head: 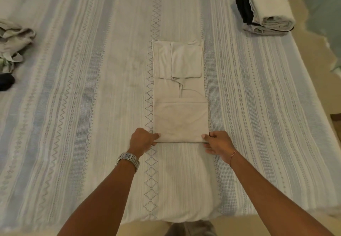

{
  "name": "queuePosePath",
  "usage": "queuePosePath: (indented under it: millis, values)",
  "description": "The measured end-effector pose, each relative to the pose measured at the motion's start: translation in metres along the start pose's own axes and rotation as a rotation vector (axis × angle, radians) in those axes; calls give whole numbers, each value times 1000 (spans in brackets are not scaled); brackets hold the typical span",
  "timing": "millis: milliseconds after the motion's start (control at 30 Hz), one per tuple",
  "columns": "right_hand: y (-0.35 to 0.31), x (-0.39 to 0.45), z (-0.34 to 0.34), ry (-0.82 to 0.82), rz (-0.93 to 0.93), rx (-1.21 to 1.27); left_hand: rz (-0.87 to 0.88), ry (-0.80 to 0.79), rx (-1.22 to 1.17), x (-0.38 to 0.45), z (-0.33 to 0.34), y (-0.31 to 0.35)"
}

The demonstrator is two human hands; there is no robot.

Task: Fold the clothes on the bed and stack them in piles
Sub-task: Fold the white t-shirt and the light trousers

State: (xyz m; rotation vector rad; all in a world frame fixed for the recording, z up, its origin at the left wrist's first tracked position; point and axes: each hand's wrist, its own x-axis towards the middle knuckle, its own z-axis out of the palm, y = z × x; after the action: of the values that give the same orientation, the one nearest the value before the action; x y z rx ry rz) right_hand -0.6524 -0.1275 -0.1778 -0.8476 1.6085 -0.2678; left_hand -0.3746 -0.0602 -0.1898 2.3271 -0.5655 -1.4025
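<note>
Beige shirt (180, 92) half-folded on my bed (73, 106).
My left hand (143, 140) and right hand (218, 143) pinch its near folded corners.

Both hands (181, 141) on beige shirt (180, 92)

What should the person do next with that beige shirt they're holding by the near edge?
Probably lift the near fold and lay it over the far half. The left hand and right hand each pinch a near corner of the beige cotton shirt, which lies as a long narrow strip with its near end already folded over, longer than the folded stack of clothes.
</note>
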Motion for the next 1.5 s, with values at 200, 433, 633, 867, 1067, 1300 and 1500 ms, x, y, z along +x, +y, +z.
queuePosePath:
  millis: [200,433,633,867,1067,1300,1500]
  values:
    - [10,-23,-6,64,-64,214,33,-53,-193,-20,-4,-20]
    - [49,-56,-8,61,-123,37,60,-94,-369,-55,5,-63]
    - [55,-77,-16,-20,-77,148,276,-153,-356,-87,-1,-72]
    - [13,-74,-45,-184,-279,-2,303,-261,-412,-85,-29,-24]
    - [-32,-44,-43,102,-572,-252,422,-209,-320,-68,-48,23]
    - [-81,13,-24,173,-589,-172,530,81,-164,-11,-40,73]
    - [-107,75,-3,171,-584,-138,460,260,-165,49,-6,103]
